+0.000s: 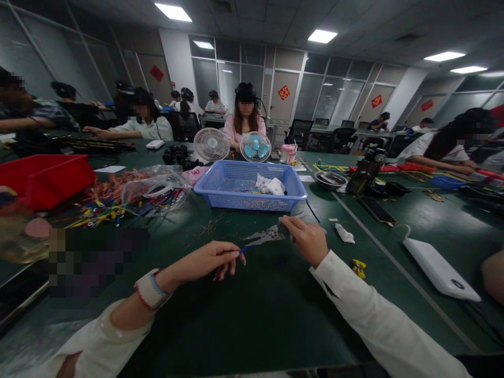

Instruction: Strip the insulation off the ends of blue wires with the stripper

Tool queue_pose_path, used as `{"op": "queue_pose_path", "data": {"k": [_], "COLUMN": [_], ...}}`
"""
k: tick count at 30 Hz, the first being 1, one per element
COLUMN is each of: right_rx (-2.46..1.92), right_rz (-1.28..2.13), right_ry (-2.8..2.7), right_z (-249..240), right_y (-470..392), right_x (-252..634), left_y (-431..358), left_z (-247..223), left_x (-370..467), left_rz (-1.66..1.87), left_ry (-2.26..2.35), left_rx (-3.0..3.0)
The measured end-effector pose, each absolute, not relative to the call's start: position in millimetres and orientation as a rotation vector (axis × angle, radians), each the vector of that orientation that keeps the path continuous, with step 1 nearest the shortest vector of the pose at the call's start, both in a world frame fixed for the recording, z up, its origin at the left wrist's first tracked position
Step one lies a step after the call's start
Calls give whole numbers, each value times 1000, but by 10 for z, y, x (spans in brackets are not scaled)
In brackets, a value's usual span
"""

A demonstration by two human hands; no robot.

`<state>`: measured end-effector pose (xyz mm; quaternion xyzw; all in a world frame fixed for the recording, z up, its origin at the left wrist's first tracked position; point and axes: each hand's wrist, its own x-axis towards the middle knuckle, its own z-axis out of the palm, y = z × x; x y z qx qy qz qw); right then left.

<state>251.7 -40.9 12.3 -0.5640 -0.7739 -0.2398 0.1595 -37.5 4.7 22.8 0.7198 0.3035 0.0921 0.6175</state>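
My right hand (307,239) is closed around the handles of a grey metal wire stripper (271,232), whose jaws point left over the green table. My left hand (220,258) pinches a short blue wire (247,248) between thumb and fingers, close to the tool's jaw tips. Whether the wire lies between the jaws is too small to tell. Beyond both hands stands a blue plastic basket (252,201) with white crumpled material and small coloured bits inside. Thin copper strands (208,227) are scattered on the table before the basket.
A red bin (47,181), a plastic bag of wires (157,191) and yellow and green cables lie left. Right are a metal bowl (331,180), a phone (377,210), a white power bank (441,270) and crumpled tissue (345,233). Two fans and a person sit opposite.
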Motion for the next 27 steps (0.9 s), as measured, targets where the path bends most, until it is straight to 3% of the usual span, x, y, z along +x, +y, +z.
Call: {"op": "queue_pose_path", "data": {"k": [13, 27], "right_rx": [-1670, -1542], "right_rz": [-414, -555], "right_ry": [-2106, -2172], "right_z": [-22, -87], "right_y": [-339, -353], "right_x": [2321, 2262], "left_y": [-40, -124], "left_z": [182, 138], "left_x": [-255, -176], "left_rz": [392, 431], "left_ry": [751, 794], "left_rx": [1437, 1341]}}
